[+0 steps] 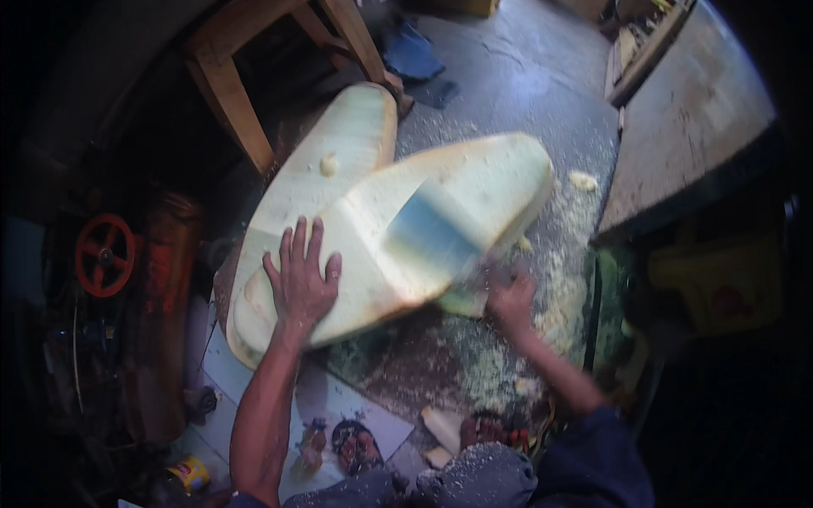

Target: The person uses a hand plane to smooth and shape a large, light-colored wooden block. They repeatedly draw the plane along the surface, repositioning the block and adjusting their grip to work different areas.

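My left hand [301, 284] lies with spread fingers on a long, pale cream foam piece [356, 279] with rounded ends. It lies crosswise over a second similar piece [309, 161] that extends toward the back and has a small lump on it. My right hand [508, 292] is closed at the near right edge of the upper piece, on a tool [432, 229] whose wide blue-grey part is smeared by motion over the foam, so its exact shape is unclear.
Foam shavings [563, 322] cover the worn floor. A wooden stool [237, 102] stands back left; a machine with a red handwheel [106, 254] and orange tank [165, 313] is at left. A worktop [686, 127] runs along the right. My sandalled foot [360, 449] shows below.
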The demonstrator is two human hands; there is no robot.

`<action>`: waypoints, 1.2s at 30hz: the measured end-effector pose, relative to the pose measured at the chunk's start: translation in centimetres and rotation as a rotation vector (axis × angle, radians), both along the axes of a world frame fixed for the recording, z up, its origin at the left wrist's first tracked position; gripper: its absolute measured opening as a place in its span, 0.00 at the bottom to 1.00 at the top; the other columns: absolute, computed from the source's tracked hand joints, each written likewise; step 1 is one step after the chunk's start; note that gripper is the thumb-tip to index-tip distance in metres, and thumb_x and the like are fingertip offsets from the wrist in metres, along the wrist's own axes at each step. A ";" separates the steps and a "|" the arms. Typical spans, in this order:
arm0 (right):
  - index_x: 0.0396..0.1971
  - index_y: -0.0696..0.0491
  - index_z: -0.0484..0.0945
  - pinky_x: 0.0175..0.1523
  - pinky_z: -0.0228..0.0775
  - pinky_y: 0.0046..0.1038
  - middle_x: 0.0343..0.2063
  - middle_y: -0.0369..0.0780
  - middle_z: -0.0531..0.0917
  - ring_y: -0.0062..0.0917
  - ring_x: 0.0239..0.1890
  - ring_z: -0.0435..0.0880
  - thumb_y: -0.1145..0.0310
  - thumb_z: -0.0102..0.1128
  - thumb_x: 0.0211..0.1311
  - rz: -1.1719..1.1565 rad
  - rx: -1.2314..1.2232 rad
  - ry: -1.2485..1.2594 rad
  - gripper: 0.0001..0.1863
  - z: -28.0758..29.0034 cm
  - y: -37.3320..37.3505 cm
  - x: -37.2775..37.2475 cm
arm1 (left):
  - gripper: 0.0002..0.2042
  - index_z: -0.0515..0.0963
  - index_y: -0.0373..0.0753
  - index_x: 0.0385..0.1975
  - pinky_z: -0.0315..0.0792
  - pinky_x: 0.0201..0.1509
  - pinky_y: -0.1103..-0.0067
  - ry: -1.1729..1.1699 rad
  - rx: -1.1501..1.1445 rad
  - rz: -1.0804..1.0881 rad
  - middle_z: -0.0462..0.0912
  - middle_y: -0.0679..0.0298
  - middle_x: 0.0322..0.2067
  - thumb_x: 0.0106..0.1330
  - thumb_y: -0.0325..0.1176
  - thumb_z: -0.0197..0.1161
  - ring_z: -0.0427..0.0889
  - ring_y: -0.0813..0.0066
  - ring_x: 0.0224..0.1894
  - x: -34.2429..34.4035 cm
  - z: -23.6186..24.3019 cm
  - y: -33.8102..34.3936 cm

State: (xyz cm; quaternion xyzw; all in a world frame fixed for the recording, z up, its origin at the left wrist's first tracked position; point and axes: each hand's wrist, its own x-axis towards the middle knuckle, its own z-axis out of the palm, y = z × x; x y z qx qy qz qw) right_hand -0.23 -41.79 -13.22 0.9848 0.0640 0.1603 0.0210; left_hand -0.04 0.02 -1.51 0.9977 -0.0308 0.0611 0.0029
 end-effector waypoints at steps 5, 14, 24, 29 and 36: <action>0.72 0.41 0.75 0.61 0.75 0.50 0.76 0.48 0.68 0.51 0.54 0.82 0.66 0.64 0.70 -0.202 0.526 0.053 0.30 5.8 -1.9 1.2 | 0.38 0.63 0.47 0.78 0.62 0.75 0.50 0.193 -0.362 0.038 0.71 0.47 0.70 0.75 0.63 0.54 0.70 0.49 0.73 3.6 3.2 1.7; 0.70 0.59 0.73 0.64 0.72 0.50 0.69 0.62 0.73 0.55 0.60 0.81 0.51 0.65 0.73 0.048 0.805 -0.161 0.34 11.2 3.9 -5.3 | 0.44 0.80 0.36 0.62 0.80 0.56 0.69 0.803 -0.606 -0.088 0.89 0.48 0.48 0.51 0.63 0.81 0.89 0.59 0.50 -0.5 10.3 -0.3; 0.59 0.64 0.73 0.78 0.52 0.61 0.74 0.58 0.66 0.66 0.77 0.57 0.69 0.65 0.68 0.297 1.028 -0.186 0.23 17.0 11.9 -12.4 | 0.36 0.84 0.27 0.53 0.82 0.52 0.71 0.864 -0.465 0.184 0.92 0.54 0.40 0.54 0.53 0.84 0.90 0.69 0.43 -19.2 29.3 -6.4; 0.54 0.58 0.75 0.79 0.46 0.67 0.76 0.47 0.68 0.58 0.79 0.57 0.73 0.64 0.67 0.761 1.053 -0.106 0.17 20.0 15.6 -18.6 | 0.33 0.84 0.27 0.53 0.82 0.51 0.72 0.761 -0.568 0.336 0.92 0.53 0.40 0.56 0.48 0.84 0.90 0.71 0.42 -27.9 27.7 -5.8; 0.66 0.58 0.71 0.82 0.48 0.54 0.66 0.50 0.74 0.42 0.71 0.71 0.67 0.46 0.80 0.271 1.372 0.157 0.21 9.9 12.7 -8.3 | 0.31 0.83 0.29 0.55 0.82 0.52 0.72 0.745 -0.523 0.471 0.92 0.54 0.42 0.56 0.43 0.83 0.90 0.70 0.42 -31.8 24.0 -5.6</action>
